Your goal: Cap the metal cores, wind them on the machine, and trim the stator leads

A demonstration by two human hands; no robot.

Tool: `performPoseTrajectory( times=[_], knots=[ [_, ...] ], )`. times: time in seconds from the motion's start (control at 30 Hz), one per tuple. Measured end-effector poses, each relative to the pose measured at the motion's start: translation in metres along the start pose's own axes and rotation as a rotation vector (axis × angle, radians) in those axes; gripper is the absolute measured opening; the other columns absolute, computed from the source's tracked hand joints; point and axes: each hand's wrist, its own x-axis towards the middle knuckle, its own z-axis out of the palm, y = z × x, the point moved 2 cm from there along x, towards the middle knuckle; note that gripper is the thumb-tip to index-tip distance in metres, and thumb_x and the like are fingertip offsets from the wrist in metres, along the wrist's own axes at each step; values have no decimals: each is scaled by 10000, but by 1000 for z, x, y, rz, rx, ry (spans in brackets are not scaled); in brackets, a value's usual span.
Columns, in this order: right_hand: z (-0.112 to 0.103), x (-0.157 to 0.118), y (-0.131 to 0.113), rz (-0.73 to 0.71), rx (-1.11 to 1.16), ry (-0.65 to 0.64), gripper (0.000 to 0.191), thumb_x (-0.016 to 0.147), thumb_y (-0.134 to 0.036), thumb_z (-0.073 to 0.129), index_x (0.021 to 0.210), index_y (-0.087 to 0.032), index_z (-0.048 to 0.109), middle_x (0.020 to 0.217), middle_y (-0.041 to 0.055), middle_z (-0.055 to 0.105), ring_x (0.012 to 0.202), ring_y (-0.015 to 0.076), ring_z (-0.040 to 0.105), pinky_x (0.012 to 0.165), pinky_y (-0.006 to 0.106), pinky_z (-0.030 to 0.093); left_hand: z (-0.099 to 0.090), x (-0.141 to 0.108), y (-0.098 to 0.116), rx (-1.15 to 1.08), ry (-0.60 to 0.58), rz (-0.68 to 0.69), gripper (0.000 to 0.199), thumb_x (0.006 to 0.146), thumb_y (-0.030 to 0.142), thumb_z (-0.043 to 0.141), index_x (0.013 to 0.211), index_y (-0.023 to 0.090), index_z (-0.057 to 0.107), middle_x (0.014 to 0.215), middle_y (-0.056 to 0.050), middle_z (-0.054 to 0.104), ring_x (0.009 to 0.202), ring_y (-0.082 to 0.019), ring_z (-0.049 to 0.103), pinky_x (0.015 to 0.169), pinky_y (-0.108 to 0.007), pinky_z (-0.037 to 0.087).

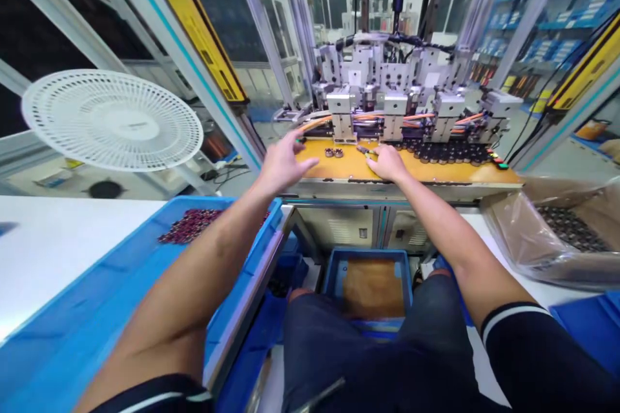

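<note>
My left hand (283, 164) hovers over the left end of the orange work surface (314, 171), thumb and fingers apart, with nothing visible in it. To its right, two small round metal parts (334, 152) sit side by side on the surface. My right hand (388, 162) is closed on a small dark-and-yellow hand tool (367, 151), whose exact kind is too small to make out. Just beyond both hands stands a machine with several metal clamp heads (394, 106). Right of my right hand, several dark round parts (448, 151) are lined up in rows.
A blue tray (121, 271) with small reddish parts (191, 226) lies at left, near a white fan (113, 119). On the right is a plastic-lined carton (513, 232) of dark parts. Below sits a blue bin (334, 281). Yellow guard bars (206, 45) flank the machine.
</note>
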Motion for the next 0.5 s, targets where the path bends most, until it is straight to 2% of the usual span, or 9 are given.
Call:
performPoseTrajectory(
  times=[0.07,0.2,0.33,0.5],
  knots=[
    [-5,-3,-3,-5,-22,-1,313,973,-380,606,1188,-154,621,1241,94,625,1127,240,615,977,476,522,24,17,-6,-6,-34,-116,717,713,273,856,1343,145,537,1111,-114,711,1051,-280,671,999,-477,499],
    [-14,-11,-8,-11,-68,16,304,976,-374,604,1192,-160,618,1228,90,629,1088,227,630,940,451,546,58,45,-11,-83,-50,-208,454,892,313,691,1298,157,562,1198,-105,666,1050,-252,664,942,-490,534],
    [-18,-13,-10,-10,-75,45,301,973,-371,609,1188,-160,619,1212,87,635,1059,218,639,915,434,559,70,61,-6,-145,-63,-188,359,931,326,645,1245,159,594,1165,-89,667,986,-223,673,878,-453,568],
    [-13,-13,-7,-28,-16,14,299,973,-373,609,1183,-161,621,1211,87,635,1060,218,639,916,434,558,70,59,-10,-189,-38,-230,339,932,326,643,1223,158,603,1140,-82,670,965,-216,672,859,-440,572]
  ],
)
